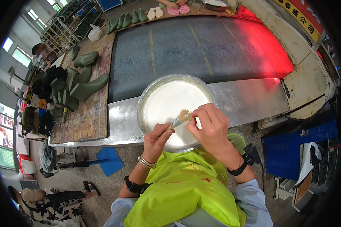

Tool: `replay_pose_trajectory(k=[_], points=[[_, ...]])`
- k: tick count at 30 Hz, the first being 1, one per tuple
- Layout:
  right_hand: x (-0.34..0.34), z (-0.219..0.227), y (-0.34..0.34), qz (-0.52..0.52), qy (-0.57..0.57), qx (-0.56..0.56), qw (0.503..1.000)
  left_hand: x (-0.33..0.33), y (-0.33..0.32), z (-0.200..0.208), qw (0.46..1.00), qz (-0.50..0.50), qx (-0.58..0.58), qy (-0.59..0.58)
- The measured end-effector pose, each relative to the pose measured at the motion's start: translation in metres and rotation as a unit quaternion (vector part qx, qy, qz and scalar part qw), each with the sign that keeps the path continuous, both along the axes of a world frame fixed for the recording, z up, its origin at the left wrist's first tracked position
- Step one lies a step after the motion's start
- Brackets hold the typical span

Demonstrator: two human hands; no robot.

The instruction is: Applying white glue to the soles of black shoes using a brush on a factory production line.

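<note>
Workshop scene seen from above: a dark grey conveyor belt (166,49) extended behind the metal surface (250,98), its far right end lit red, while green boots (89,87) lay on a stained board (96,117) at left. A round basin (141,108) of white liquid (165,98) stood at the centre, before the person's bright yellow-green apron (185,185). The left hand (155,140) had its grip closed on the handle of a small brush (180,118), which projected obliquely from the fingertips, up and to the right, over the basin. Its tan bristles faced the right hand (212,123), whose thumb and index finger were drawn together just beside the bristle tips; whether this grip touched the bristles could not be told at this scale.
</note>
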State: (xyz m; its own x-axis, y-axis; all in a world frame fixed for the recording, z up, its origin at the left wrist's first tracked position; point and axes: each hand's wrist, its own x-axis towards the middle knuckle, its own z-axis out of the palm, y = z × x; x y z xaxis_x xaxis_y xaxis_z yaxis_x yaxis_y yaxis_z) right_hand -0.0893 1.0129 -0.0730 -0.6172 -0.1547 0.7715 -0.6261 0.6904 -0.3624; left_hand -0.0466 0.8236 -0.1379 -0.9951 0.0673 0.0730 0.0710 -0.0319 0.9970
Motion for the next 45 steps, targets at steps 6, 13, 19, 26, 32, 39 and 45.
replay_pose_trajectory(k=[6, 13, 19, 26, 32, 39, 45], points=[[0.001, -0.005, 0.0, -0.05, -0.005, -0.052, 0.997, 0.0, 0.005, 0.001, 0.998, 0.009, -0.055, 0.014], [-0.016, -0.001, 0.043, 0.021, -0.269, -0.273, 0.923, -0.003, 0.003, -0.013, 0.996, 0.053, 0.01, -0.069], [-0.002, -0.007, 0.036, 0.188, -0.523, -0.498, 0.666, -0.014, 0.012, -0.002, 0.994, 0.024, 0.03, -0.105], [-0.001, -0.008, 0.032, 0.208, -0.544, -0.514, 0.629, -0.015, 0.01, 0.001, 0.991, 0.026, 0.046, -0.121], [0.002, -0.004, 0.032, 0.22, -0.546, -0.475, 0.654, -0.017, 0.009, 0.002, 0.994, 0.026, 0.021, -0.105], [0.005, -0.005, 0.054, 0.181, -0.543, -0.475, 0.668, -0.026, 0.011, 0.009, 0.993, -0.01, 0.002, -0.12], [-0.004, -0.05, 0.171, 0.013, -0.534, -0.176, 0.827, -0.041, -0.004, 0.039, 0.833, 0.021, -0.497, 0.242]])
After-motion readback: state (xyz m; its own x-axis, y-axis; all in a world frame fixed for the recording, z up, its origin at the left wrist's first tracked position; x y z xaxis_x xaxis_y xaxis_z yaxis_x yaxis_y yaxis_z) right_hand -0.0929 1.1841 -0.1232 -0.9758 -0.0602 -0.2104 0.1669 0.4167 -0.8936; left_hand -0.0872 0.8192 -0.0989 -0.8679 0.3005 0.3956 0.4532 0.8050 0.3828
